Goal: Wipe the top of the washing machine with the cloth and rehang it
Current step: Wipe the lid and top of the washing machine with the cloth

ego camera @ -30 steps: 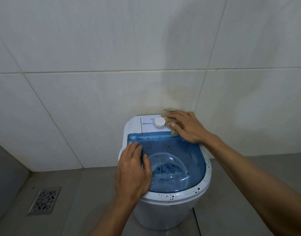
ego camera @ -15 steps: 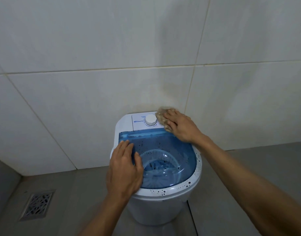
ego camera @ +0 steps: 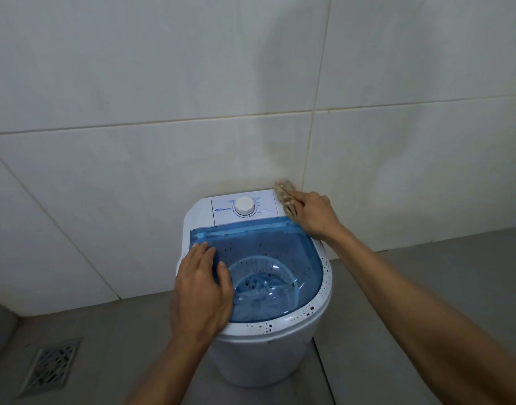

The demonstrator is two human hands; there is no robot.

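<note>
A: The right hand (ego camera: 315, 213) has slid the cloth (ego camera: 284, 197) away from the dial (ego camera: 244, 205), out to the back right corner of the washing machine (ego camera: 256, 287), right up against the wall (ego camera: 163, 112)!

B: And that cloth is a small crumpled tan wad, rough-looking, bunched under the fingers (ego camera: 291, 200). The hand presses it flat against the white panel's edge, fingers closed down over it.

A: What about the left hand (ego camera: 202, 290)?

B: Laid palm-down on the left rim of the lid (ego camera: 280, 258), fingers together and stretched out flat, gripping nothing. It rests partly on the translucent blue plastic, partly on the white rim (ego camera: 280, 324).

A: Look at that lid: smooth, glossy, see-through blue, rounded at the front and straight across the back. You can make out the ribbed round tub (ego camera: 262, 282) through it.

B: Dark specks all over it, and more dotted along the white rim at the front and right side.

A: The dial is a chunky white round knob with a scalloped edge, sitting in the middle of a flat white control panel (ego camera: 245, 210) with blue print too small to read.

B: The machine itself is a compact white barrel shape, standing on grey floor tiles (ego camera: 426, 287). Pale glazed tiles behind, with a yellowish stain just above the cloth.

A: And a metal floor drain (ego camera: 50, 366) with a lattice grate, well off to the lower left.
</note>
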